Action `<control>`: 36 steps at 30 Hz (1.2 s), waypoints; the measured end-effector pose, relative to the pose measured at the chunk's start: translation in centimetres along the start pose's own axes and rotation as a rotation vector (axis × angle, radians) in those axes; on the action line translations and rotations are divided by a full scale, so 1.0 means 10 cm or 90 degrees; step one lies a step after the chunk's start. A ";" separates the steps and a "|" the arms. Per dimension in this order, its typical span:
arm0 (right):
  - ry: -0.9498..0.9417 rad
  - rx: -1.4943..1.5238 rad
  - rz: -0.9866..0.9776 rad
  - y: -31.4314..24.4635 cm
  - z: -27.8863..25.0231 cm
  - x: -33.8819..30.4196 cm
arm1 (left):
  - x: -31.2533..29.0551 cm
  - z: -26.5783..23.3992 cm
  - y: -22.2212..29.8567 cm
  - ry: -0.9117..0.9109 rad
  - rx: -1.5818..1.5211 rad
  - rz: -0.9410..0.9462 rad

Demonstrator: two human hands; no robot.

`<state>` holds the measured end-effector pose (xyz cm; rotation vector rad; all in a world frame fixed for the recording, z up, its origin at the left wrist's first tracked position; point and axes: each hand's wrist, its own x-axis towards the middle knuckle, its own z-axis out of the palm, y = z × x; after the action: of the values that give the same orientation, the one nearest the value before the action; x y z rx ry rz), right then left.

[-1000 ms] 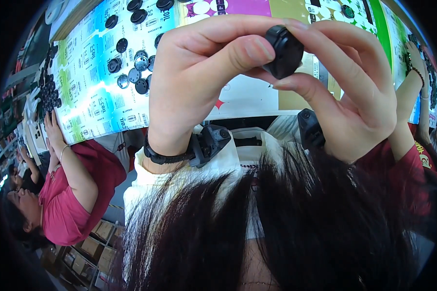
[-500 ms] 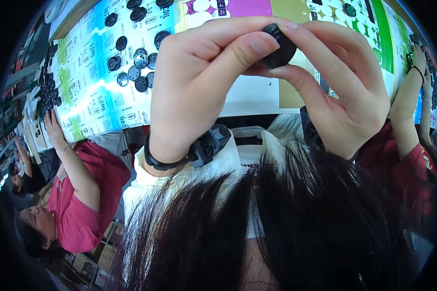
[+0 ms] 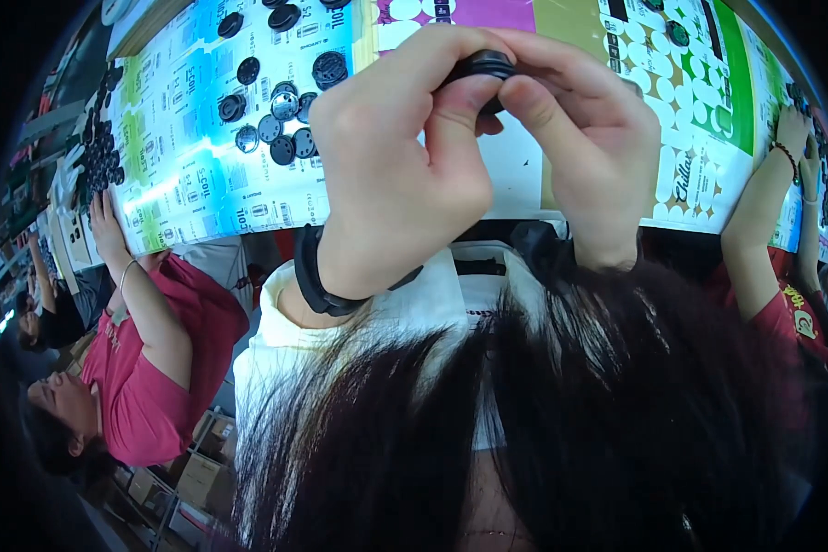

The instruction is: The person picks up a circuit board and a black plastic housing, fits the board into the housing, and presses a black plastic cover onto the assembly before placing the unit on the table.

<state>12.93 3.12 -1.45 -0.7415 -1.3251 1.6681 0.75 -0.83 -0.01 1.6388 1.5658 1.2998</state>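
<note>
**Left hand (image 3: pixel 396 156) and right hand (image 3: pixel 598 138) close together on a black round part (image 3: pixel 489 64)**

The black round part is in the air above the worktable (image 3: pixel 515 175), in the middle of the scene, clamped between the fingers of both hands. The left thumb presses on its near side, and the right thumb lies just right of it, bent toward the same spot. The right fingers arch over from the far side and meet the left ones, so both grips are tight, though several fingertips are hidden and their exact hold cannot be told. Only a ridged dark edge of the part shows clearly, with a small dark piece below the thumbs.

A black strap (image 3: pixel 311 276) circles the left wrist. To the left of the hands, loose black discs (image 3: pixel 283 150) lie on a blue, white and green printed sheet (image 3: pixel 193 175), some touching one another, others apart. A heap of black pieces (image 3: pixel 101 156) sits at the table's left end. To the right is a green-and-white sheet (image 3: pixel 681 120) patterned with circles, with a dark green disc (image 3: pixel 678 34) at its far part.

On the left, a co-worker in a dark red shirt (image 3: pixel 166 368) rests a hand at the table's edge. On the right, another person's arm (image 3: pixel 754 221), wearing a beaded bracelet (image 3: pixel 787 161), reaches over the table. Dark hair (image 3: pixel 524 386) fills the near middle.
</note>
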 end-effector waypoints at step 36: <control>-0.442 -0.894 -0.374 0.70 0.54 0.93 | 1.22 -0.79 -0.33 -0.233 0.437 0.107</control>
<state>2.31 8.50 -6.22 -0.3578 -2.8793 0.2825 -9.30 9.54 3.72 2.2975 1.7644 0.4817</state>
